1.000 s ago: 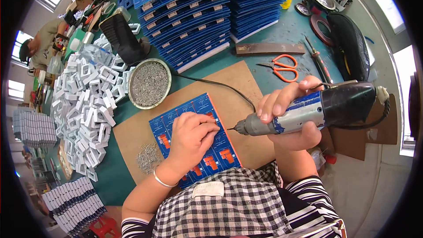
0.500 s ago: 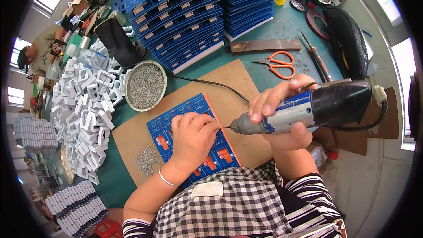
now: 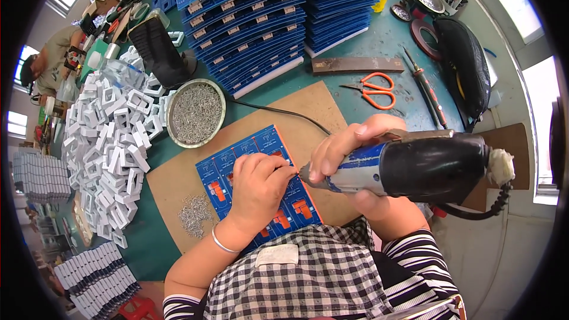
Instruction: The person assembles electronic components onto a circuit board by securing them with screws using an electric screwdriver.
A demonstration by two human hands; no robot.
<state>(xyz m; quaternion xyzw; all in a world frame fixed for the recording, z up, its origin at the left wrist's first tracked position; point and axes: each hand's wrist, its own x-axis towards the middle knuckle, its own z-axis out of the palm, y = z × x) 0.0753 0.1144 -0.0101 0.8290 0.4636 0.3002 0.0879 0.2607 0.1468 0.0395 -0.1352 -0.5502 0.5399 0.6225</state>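
Observation:
My right hand (image 3: 349, 157) is wrapped round an electric screwdriver (image 3: 415, 166) with a blue and grey front and a black rear body. The tool lies nearly level, its nose pointing left at the fingertips of my left hand (image 3: 261, 184). That hand rests over a blue circuit board (image 3: 220, 160), thumb and fingers pinched together near the board's right edge. Whatever they hold is hidden. Orange parts (image 3: 302, 207) sit on the board, and an orange strip runs along its right edge. Under the board lies a brown sheet (image 3: 172, 184).
Loose screws (image 3: 194, 216) lie left of the board, below a round dish of screws (image 3: 195, 112). White plastic frames (image 3: 112, 148) are heaped at the left. Stacks of blue boards (image 3: 249, 29) rise behind. Orange-handled scissors (image 3: 379, 90), a soldering iron (image 3: 425, 86) and a black case (image 3: 465, 65) lie at the right.
The screwdriver's nose has moved left and up to my left fingertips, and its rear end has swung toward me. My left hand stays at the board's edge with little movement.

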